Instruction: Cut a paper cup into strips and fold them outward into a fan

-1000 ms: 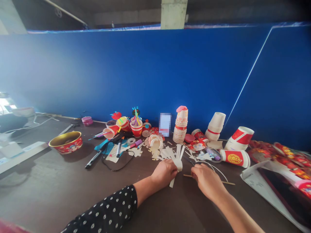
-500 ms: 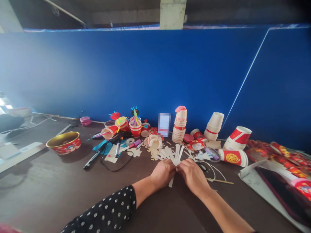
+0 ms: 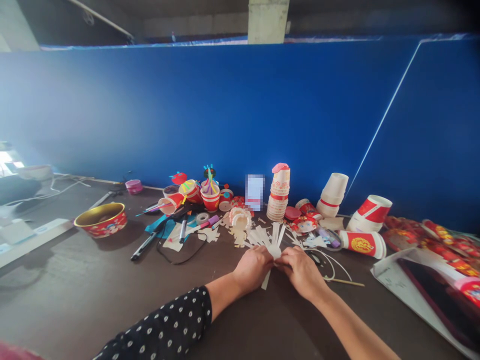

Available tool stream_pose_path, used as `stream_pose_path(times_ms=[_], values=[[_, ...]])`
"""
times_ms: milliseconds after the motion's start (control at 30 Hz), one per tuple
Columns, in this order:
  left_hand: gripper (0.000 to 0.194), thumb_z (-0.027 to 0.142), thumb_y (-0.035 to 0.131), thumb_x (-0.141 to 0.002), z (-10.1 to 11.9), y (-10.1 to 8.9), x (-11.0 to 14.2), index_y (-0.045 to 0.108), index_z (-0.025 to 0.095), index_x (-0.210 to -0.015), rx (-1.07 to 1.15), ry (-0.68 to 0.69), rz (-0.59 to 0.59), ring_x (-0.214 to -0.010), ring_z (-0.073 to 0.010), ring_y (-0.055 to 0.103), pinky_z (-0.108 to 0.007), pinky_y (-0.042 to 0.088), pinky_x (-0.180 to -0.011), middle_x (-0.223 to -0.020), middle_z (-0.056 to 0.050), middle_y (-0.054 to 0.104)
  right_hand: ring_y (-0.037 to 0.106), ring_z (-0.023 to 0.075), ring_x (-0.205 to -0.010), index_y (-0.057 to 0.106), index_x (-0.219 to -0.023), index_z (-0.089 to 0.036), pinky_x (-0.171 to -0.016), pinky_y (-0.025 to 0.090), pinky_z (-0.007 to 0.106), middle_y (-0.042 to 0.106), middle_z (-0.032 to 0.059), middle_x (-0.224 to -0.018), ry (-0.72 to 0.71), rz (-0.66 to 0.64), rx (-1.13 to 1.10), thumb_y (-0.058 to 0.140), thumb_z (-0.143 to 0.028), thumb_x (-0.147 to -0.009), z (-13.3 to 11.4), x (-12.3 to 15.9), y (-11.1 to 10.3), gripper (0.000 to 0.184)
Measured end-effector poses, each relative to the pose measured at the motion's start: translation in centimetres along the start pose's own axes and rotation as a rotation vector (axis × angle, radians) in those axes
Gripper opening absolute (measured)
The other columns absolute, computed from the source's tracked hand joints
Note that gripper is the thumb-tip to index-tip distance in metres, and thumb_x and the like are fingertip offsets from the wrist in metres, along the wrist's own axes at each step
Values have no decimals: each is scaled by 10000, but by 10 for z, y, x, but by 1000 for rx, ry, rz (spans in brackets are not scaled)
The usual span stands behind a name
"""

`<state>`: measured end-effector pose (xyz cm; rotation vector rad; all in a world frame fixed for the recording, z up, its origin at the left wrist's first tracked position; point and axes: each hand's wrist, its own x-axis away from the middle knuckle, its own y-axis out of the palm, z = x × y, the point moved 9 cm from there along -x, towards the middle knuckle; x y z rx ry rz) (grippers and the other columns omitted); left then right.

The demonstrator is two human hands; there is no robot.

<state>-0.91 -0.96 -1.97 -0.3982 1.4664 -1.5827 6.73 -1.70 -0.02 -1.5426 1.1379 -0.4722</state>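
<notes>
My left hand (image 3: 253,270) and my right hand (image 3: 302,272) meet over the dark tabletop, pinching a white paper cup cut into strips (image 3: 275,251). Its narrow strips (image 3: 265,236) fan out away from me, and a single strip (image 3: 266,281) hangs toward me below my left hand. Both hands hold the paper from either side, and my fingers hide its middle. Just right of my right hand lies a thin wooden stick (image 3: 345,281), with a curved white strip (image 3: 335,265) beside it.
Paper scraps, a finished paper-strip figure (image 3: 240,222), stacked paper cups (image 3: 278,197), red cups, marker pens (image 3: 144,246) and a red-and-gold tin bowl (image 3: 100,220) crowd the table. A blue wall stands behind. Red packaging (image 3: 438,245) lies at right.
My right hand has moved left from beside the stick and now holds the paper strips with my left hand. The stick stays on the table.
</notes>
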Motion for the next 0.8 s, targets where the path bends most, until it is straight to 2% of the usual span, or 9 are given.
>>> stream_pose_path(times_ms=[233, 433, 600, 800], values=[[170, 201, 473, -845, 3, -4, 1, 636, 162, -813, 88, 27, 19, -785, -154, 550, -260, 424, -742, -801, -41, 611, 507, 169, -763, 683, -767, -211, -707, 378, 256, 606, 19, -737, -18, 26, -4, 446, -146, -836, -3, 1, 1, 256], [156, 159, 481, -824, 3, -7, 1, 624, 149, -765, 116, -2, 22, -767, -154, 546, -250, 435, -714, -777, -45, 601, 507, 169, -735, 648, -734, -193, -694, 372, 262, 595, 19, -696, -22, 34, -3, 410, -135, -841, -5, 0, 3, 267], [179, 162, 465, -830, 2, -7, 0, 620, 141, -744, 122, -10, 22, -766, -153, 551, -246, 436, -717, -776, -50, 604, 502, 168, -762, 658, -762, -204, -715, 368, 265, 589, 24, -743, -41, 31, 65, 383, -162, -862, -11, 0, 1, 295], [200, 182, 457, -838, 2, -12, 7, 648, 139, -799, 247, 76, 4, -757, -135, 570, -205, 435, -694, -804, -56, 610, 483, 176, -802, 673, -751, -213, -737, 375, 270, 576, 39, -801, -30, 57, 132, 383, -213, -889, -10, 3, -3, 320]])
